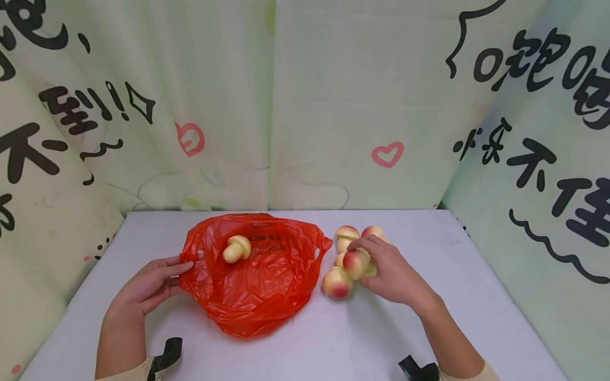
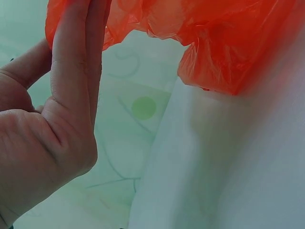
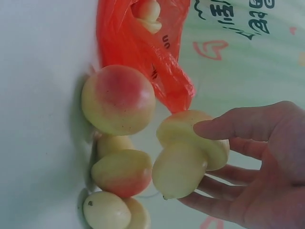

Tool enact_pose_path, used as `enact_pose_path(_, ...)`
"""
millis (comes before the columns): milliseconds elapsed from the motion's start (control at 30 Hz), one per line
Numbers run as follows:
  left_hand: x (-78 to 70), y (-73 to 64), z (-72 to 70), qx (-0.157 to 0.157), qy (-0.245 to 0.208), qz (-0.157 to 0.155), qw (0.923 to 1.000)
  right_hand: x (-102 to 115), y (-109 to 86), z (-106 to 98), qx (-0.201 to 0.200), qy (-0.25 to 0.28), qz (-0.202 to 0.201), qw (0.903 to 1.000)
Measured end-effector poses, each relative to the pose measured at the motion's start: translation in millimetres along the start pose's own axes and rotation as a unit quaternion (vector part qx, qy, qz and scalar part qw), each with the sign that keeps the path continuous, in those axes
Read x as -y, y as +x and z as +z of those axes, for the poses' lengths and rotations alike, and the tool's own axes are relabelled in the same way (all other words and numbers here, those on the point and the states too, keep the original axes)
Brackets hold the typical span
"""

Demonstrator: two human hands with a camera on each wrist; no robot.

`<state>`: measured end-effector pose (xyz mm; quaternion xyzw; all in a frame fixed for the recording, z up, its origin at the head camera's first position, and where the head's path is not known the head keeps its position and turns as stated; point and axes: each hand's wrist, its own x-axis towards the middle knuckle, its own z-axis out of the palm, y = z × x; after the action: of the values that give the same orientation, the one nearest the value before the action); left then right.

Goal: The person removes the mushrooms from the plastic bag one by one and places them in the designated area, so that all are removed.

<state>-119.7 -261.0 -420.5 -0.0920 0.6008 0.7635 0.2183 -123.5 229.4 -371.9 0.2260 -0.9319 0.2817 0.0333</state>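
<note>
A red plastic bag (image 1: 257, 296) lies spread with its mouth facing up, and one toy mushroom (image 1: 236, 249) is in it. My left hand (image 1: 154, 283) pinches the bag's left rim between thumb and fingers; in the left wrist view the red film (image 2: 214, 62) hangs from those fingers. To the right of the bag, my right hand (image 1: 393, 272) grips a mushroom (image 3: 183, 162) by its cap, its pale stem pointing away from the palm. Just beside it on the table sit several more mushrooms with yellow and pinkish-red caps, among them a round one (image 3: 119, 100) nearest the bag.
The white table (image 1: 305, 354) runs back to a pale green curtain (image 1: 333, 106) printed with black writing and pink hearts. More curtain hangs at both sides. Black straps (image 1: 167, 355) cross both wrists.
</note>
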Motion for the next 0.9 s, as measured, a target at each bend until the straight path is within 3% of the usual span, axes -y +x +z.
enact_pose_path(233, 0.2, 0.0, 0.3, -0.003, 0.002, -0.002, 1.0, -5.5, -5.3, 1.8, -0.007, 0.0, -0.014, 0.9999)
enact_pose_path(467, -0.4, 0.3, 0.5, -0.009, 0.007, -0.009, 0.9999, -8.5, -8.7, 0.6, 0.026, -0.01, 0.027, 0.9992)
enact_pose_path(900, 1.1, 2.5, 0.4, -0.011, 0.01, -0.006, 0.9999, -14.2, -14.2, 5.0, 0.054, -0.014, 0.054, 0.997)
